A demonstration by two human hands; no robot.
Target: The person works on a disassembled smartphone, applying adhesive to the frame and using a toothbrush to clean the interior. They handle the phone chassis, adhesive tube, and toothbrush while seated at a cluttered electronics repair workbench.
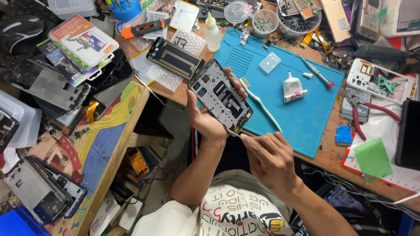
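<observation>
Head view, looking down past a printed white shirt, shows the right hand (271, 159) nearest the camera, its fingers (258, 142) curled inward with the tips pinched together at the lower corner of an opened phone body (221, 97). Whether a small tool sits in that pinch cannot be told.

Just beyond those fingertips, the left hand (205, 120) cradles the phone from beneath: the palm lies under the lower end, the thumb runs up the near left edge, and the fingertips (232, 76) curl over the far right edge. The phone is held tilted in the air, back cover off, grey frame and dark inner plate facing up, just in front of the near left corner of a blue work mat (306, 113).

Directly past the left fingertips, a white toothbrush (260, 102) lies on the mat. Farther right of it rest a small white glue tube (292, 89) and a slim screwdriver with a red tip (317, 72), with a small clear plastic piece (270, 62) beyond.

Left of the phone's upper end, a dark phone panel (175, 57) lies on bubble wrap, and beyond the fingers stands a small white squeeze bottle (212, 34). Far right of the hands, red-handled pliers (365, 116) lie by the mat's edge.
</observation>
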